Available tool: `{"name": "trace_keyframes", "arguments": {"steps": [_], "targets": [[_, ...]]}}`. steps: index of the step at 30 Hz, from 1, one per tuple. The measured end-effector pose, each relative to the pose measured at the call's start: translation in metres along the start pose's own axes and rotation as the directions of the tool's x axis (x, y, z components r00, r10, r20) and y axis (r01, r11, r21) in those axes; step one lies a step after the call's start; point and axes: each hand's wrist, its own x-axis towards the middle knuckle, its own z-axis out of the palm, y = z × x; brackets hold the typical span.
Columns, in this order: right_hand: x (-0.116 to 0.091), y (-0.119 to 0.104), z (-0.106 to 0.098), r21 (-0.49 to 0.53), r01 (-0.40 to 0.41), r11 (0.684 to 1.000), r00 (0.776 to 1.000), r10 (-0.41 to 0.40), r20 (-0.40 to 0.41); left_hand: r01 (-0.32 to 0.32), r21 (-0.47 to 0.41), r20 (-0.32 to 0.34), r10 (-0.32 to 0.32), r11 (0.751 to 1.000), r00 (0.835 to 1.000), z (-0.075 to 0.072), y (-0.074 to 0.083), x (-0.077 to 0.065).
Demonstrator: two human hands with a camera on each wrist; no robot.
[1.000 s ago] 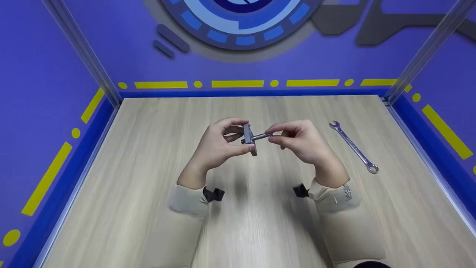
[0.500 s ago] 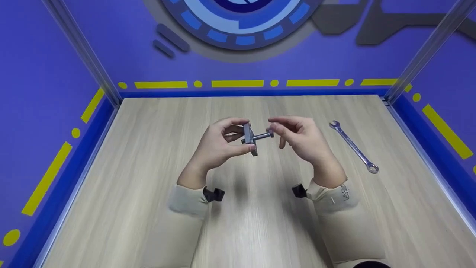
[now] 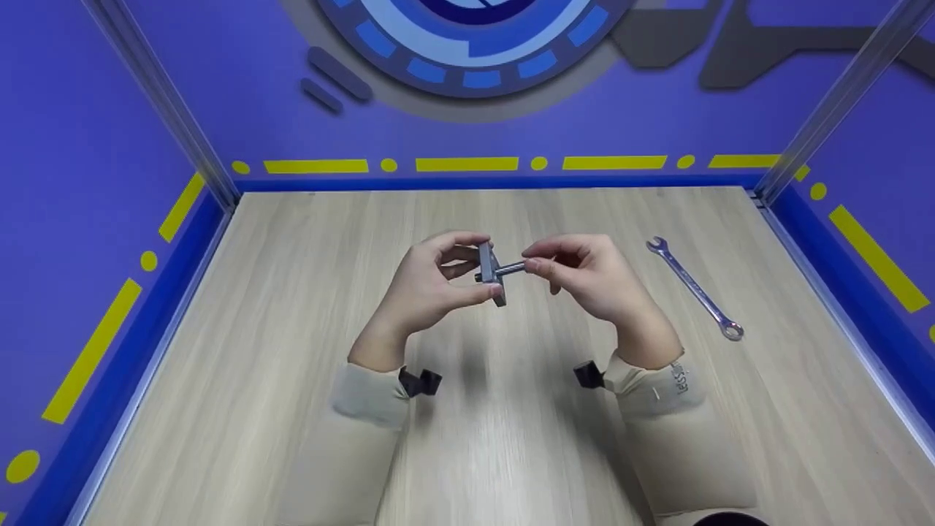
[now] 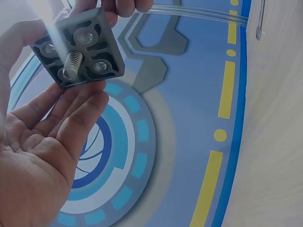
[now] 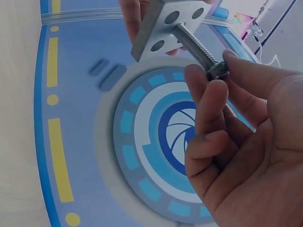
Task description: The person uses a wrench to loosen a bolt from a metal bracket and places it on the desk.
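Note:
My left hand (image 3: 438, 281) holds a square grey metal plate (image 4: 90, 47) by its edges, raised above the table. In the left wrist view the plate's ribbed face shows several round holes, and a threaded bolt end (image 4: 73, 64) sticks out of one. Seen from the right wrist, the plate's other face (image 5: 163, 35) is smooth, with the long bolt (image 5: 196, 46) standing out of a hole. Thumb and fingers of my right hand (image 3: 584, 274) pinch the bolt's hex head (image 5: 218, 71). The head is hidden behind the fingers in the head view.
A combination wrench (image 3: 694, 288) lies on the wooden table (image 3: 292, 329) to the right of my right hand. Blue panels (image 3: 467, 139) with yellow markings wall the table at the back and both sides. Black camera mounts (image 3: 590, 374) sit at the wrists.
Half a second ago my right fingers were spread at the bolt head, leaving it visible; now they pinch it again. The left hand and plate have stayed in place.

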Motion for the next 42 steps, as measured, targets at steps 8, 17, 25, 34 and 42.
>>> {"name": "trace_keyframes", "arguments": {"steps": [8, 17, 25, 34, 42], "targets": [[-0.0017, 0.0004, 0.0000, -0.029, 0.128, 0.991, 0.992, -0.128, -0.005, -0.013, 0.015, -0.014, 0.013, 1.000, 1.000, -0.0012, 0.0013, -0.0008], [-0.0021, -0.0002, -0.0009, -0.038, 0.035, 0.999, 0.999, -0.036, -0.030, -0.012, -0.007, -0.015, 0.011, 1.000, 1.000, -0.0004, 0.0011, -0.0015], [0.0018, -0.0010, 0.0022, -0.090, -0.119, 0.989, 0.993, 0.117, -0.024, -0.034, -0.008, -0.021, 0.034, 0.999, 0.999, 0.0015, 0.0001, -0.0014], [-0.0006, -0.0027, -0.0017, -0.114, -0.091, 0.989, 0.995, 0.096, 0.035, -0.030, 0.007, 0.000, 0.030, 1.000, 1.000, 0.0008, 0.0015, -0.0008], [-0.0031, -0.0036, -0.0030, -0.054, -0.008, 0.998, 1.000, 0.009, 0.030, -0.028, 0.006, -0.013, 0.028, 1.000, 1.000, 0.0000, 0.0014, -0.0025]]}}
